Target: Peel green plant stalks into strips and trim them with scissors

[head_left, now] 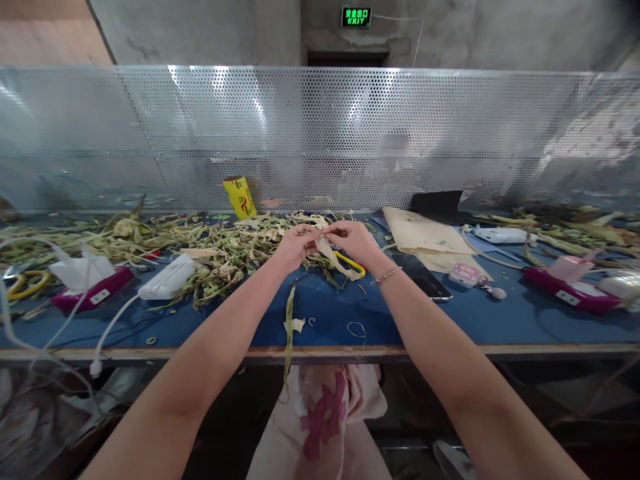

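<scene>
— What is in the grip?

— Both are pinching. The left grip (299, 245) and the right grip (353, 239) meet fingertip to fingertip on one end of a pale dry strip (327, 251); the rest of it slants down to the right, above the tabletop (320, 300).

— And just beside that?

— A yellow loop (361, 271) sits by the strip's lower end, partly covered. A bracelet (389, 274) circles the right wrist.

— Nearer the body?

— A long green strip (290, 313) lies over the front edge with its tail hanging down. A small white scrap (297, 325) lies against it, and a thin thread (356, 328) curls farther right.

— Off to the sides?

— Left, a heap of withered stems and leaves (240, 243), then a white block (170, 277) with a cable. Right, a dark phone (425, 279), partly behind the forearm, a small pink case (465, 275) and brown paper (425, 230).

— At the back?

— A yellow box (240, 198), leaning, in front of a perforated metal panel (300, 127). Above that, a lit green exit sign (357, 17).
</scene>
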